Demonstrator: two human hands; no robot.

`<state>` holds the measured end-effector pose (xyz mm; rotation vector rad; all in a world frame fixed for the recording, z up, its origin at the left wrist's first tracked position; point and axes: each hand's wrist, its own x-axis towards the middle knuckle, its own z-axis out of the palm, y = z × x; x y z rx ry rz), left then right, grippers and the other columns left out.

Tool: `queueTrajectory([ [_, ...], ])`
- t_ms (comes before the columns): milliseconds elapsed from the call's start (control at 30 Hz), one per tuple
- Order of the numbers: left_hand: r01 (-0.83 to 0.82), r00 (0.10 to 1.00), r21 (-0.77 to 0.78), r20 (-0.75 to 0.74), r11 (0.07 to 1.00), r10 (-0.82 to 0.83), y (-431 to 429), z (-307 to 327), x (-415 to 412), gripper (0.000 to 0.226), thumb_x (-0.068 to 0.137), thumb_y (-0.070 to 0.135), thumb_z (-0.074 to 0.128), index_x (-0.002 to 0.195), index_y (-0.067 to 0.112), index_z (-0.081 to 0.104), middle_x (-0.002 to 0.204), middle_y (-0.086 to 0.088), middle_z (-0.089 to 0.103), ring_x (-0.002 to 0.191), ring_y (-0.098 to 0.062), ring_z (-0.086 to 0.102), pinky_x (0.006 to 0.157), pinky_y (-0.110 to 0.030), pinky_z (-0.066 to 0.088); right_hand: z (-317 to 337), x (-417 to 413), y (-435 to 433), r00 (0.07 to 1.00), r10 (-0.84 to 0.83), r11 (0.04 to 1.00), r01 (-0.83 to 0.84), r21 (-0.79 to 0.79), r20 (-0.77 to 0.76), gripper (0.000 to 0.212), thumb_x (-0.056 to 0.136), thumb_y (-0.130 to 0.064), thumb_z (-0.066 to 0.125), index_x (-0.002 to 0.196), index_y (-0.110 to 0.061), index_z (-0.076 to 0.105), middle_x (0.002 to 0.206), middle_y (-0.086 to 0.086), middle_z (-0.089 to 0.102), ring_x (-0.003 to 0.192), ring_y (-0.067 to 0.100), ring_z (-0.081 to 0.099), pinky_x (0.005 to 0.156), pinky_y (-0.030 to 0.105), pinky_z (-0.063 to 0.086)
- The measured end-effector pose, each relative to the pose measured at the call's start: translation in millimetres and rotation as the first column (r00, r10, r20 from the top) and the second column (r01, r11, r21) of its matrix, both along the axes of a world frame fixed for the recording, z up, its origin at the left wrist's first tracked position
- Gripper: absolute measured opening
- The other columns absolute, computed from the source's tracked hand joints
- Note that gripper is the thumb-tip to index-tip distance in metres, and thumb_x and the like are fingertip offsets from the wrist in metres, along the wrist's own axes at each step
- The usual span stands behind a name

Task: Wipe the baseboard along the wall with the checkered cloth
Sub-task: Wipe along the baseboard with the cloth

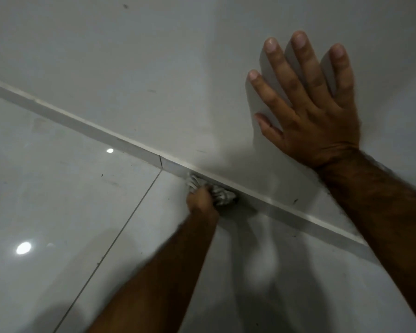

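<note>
Wiping step: left hand (pixel 201 197) clutches cloth (pixel 220 192) against baseboard (pixel 286 213), right hand (pixel 308 111) splayed on wall (pixel 154 68); next, slide along.

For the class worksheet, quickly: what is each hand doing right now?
Left hand: closed on the cloth, pressed to the baseboard.
Right hand: open, flat on the wall, holding nothing.

2 bare, hairy forearms, no sleeves; left hand (pixel 200 197) and right hand (pixel 308 109) ungloved, short nails

Left hand (pixel 201 195) clenched, arm outstretched; right hand (pixel 315 111) flat, fingers spread.
</note>
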<state>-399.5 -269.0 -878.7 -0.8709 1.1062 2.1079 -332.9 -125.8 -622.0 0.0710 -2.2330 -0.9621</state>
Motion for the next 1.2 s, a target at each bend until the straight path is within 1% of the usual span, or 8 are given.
queueTrajectory([
  [167, -0.125, 0.978, -0.228, -0.190, 0.966, 0.081, -59.3, -6.7, -78.7, 0.015, 0.083, -0.003, 0.066, 0.077, 0.010, 0.061, 0.082, -0.019, 0.060, 0.057, -0.024, 0.061, 0.052, -0.032, 0.055, -1.1, 1.0, 3.0, 1.000, 0.005, 1.000, -0.005, 0.014, -0.007, 0.057, 0.109, -0.038, 0.042, 0.161, -0.014, 0.035, 0.168, 0.014, 0.028, 0.152, 0.042, 0.030, 0.116, 0.065, 0.013],
  [300, -0.245, 0.948, -0.309, -0.275, 0.919, 0.160, -61.0, 10.0, -92.2, 0.030, 0.087, 0.002, 0.069, 0.116, 0.000, 0.070, 0.100, -0.014, 0.073, 0.085, -0.030, 0.072, 0.084, -0.045, 0.062, 0.8, 0.1, 3.4, 1.000, -0.005, 1.000, 0.005, 0.020, 0.008, 0.058, 0.109, -0.037, 0.041, 0.162, -0.014, 0.034, 0.168, 0.014, 0.028, 0.152, 0.042, 0.030, 0.116, 0.065, 0.013],
  [400, -0.101, 0.979, -0.342, -0.199, 0.934, 0.033, -32.5, 6.5, -56.3, 0.027, 0.080, 0.014, 0.066, 0.105, 0.005, 0.069, 0.094, -0.014, 0.074, 0.085, -0.035, 0.076, 0.074, -0.044, 0.067, 2.4, 2.0, 2.2, 1.000, -0.007, 1.000, 0.007, 0.000, -0.003, 0.057, 0.109, -0.037, 0.043, 0.161, -0.015, 0.036, 0.168, 0.013, 0.030, 0.152, 0.042, 0.031, 0.117, 0.064, 0.014],
  [533, 0.066, 0.991, -0.205, -0.103, 0.976, -0.089, 5.5, -11.3, 0.3, 0.023, 0.090, -0.004, 0.056, 0.108, 0.004, 0.069, 0.084, -0.022, 0.076, 0.058, -0.035, 0.073, 0.049, -0.048, 0.063, 1.0, -0.4, -0.5, 1.000, -0.003, 1.000, 0.002, 0.016, 0.013, 0.057, 0.108, -0.036, 0.042, 0.161, -0.015, 0.037, 0.167, 0.014, 0.032, 0.151, 0.042, 0.033, 0.117, 0.063, 0.013],
  [633, 0.222, 0.967, -0.178, -0.085, 0.959, -0.240, 20.8, -18.6, 28.0, 0.043, 0.077, -0.001, 0.070, 0.120, 0.002, 0.067, 0.097, -0.025, 0.077, 0.079, -0.043, 0.077, 0.068, -0.063, 0.063, 3.1, 0.2, 1.2, 1.000, -0.009, 1.000, 0.008, 0.013, 0.015, 0.057, 0.109, -0.037, 0.041, 0.161, -0.015, 0.036, 0.167, 0.015, 0.031, 0.151, 0.043, 0.033, 0.117, 0.064, 0.013],
  [733, 0.285, 0.950, -0.165, -0.084, 0.944, -0.302, 17.9, 0.4, 34.8, 0.043, 0.080, -0.011, 0.073, 0.122, -0.004, 0.067, 0.102, -0.020, 0.073, 0.092, -0.039, 0.072, 0.090, -0.056, 0.060, 2.8, -0.7, -0.5, 1.000, -0.014, 1.000, 0.014, 0.004, 0.021, 0.058, 0.109, -0.037, 0.042, 0.161, -0.015, 0.036, 0.167, 0.014, 0.031, 0.151, 0.043, 0.033, 0.117, 0.064, 0.014],
  [1033, 0.199, 0.973, -0.069, -0.105, 0.977, -0.206, -25.6, 26.6, 12.6, 0.021, 0.095, 0.025, 0.067, 0.106, 0.008, 0.072, 0.098, -0.013, 0.078, 0.081, -0.027, 0.075, 0.071, -0.036, 0.063, 4.2, 1.9, -3.2, 0.999, -0.025, 1.000, 0.025, -0.006, 0.039, 0.058, 0.110, -0.040, 0.041, 0.162, -0.017, 0.033, 0.168, 0.012, 0.029, 0.153, 0.040, 0.030, 0.119, 0.062, 0.012],
  [1200, 0.199, 0.967, 0.002, -0.162, 0.980, -0.197, -49.2, 75.7, 26.0, 0.029, 0.097, 0.015, 0.066, 0.125, 0.009, 0.070, 0.118, -0.013, 0.077, 0.108, -0.031, 0.073, 0.097, -0.048, 0.058, 12.3, 14.9, -19.0, 0.979, 0.016, 0.976, 0.029, -0.218, 0.204, 0.064, 0.111, -0.055, 0.039, 0.163, -0.018, 0.034, 0.169, 0.014, 0.025, 0.156, 0.036, 0.024, 0.126, 0.057, 0.009],
])
